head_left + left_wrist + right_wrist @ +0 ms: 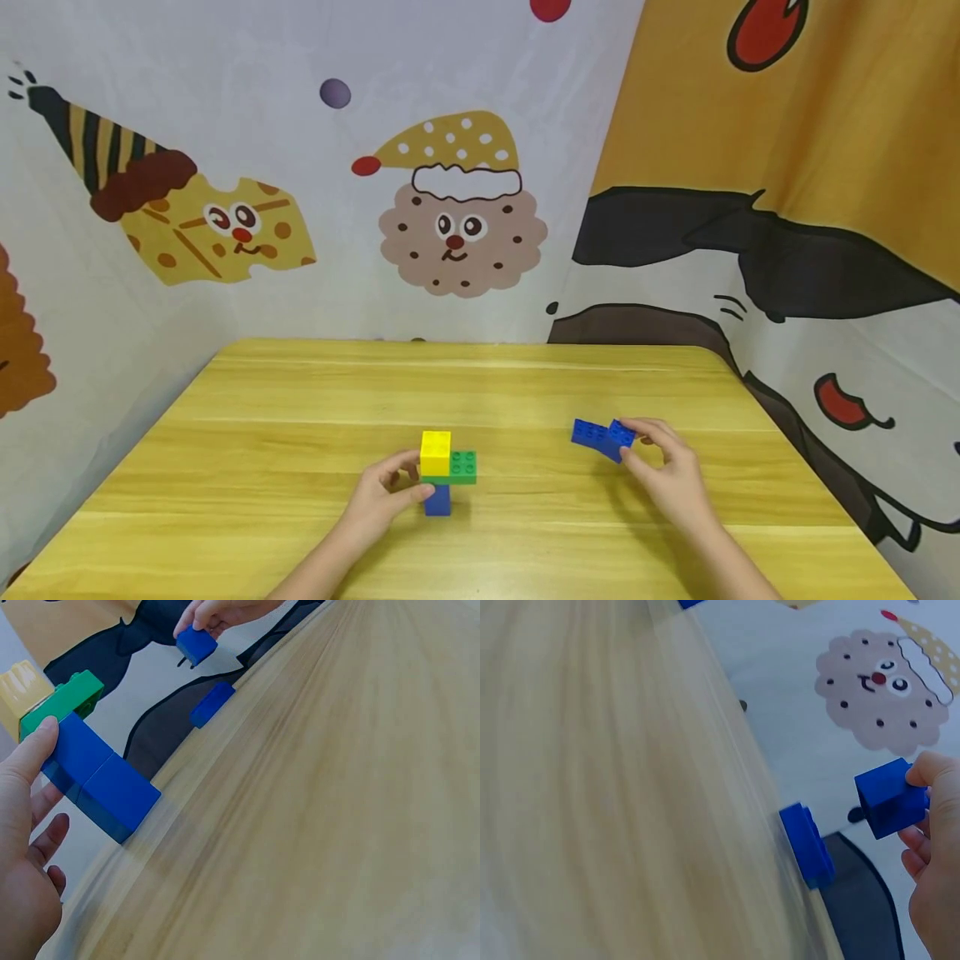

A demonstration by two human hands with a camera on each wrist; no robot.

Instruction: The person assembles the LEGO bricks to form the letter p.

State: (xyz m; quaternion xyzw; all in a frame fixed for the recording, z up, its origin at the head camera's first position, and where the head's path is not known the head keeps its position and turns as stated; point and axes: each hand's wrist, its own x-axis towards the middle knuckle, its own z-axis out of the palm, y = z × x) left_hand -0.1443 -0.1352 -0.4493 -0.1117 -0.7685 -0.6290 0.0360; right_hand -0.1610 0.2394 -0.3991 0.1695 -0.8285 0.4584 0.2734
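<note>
My left hand (pixel 378 492) grips a small tower of toy building blocks standing on the table, its thumb against the upper blue part. A yellow block (pixel 436 454) tops the tower, set on one end of a green block (pixel 463 468). Two blue blocks (pixel 116 780) are stacked under the green one. To the right, my right hand (pixel 671 475) pinches a blue block (pixel 889 796) between thumb and fingers, held above the table with its hollow underside showing in the right wrist view. Another blue block (pixel 806 846) lies on the table just beyond it.
The wooden table (pixel 300 400) carries the blocks. Behind it hangs a cloth (pixel 300 308) printed with cartoon figures, close along the table's far edge and both sides.
</note>
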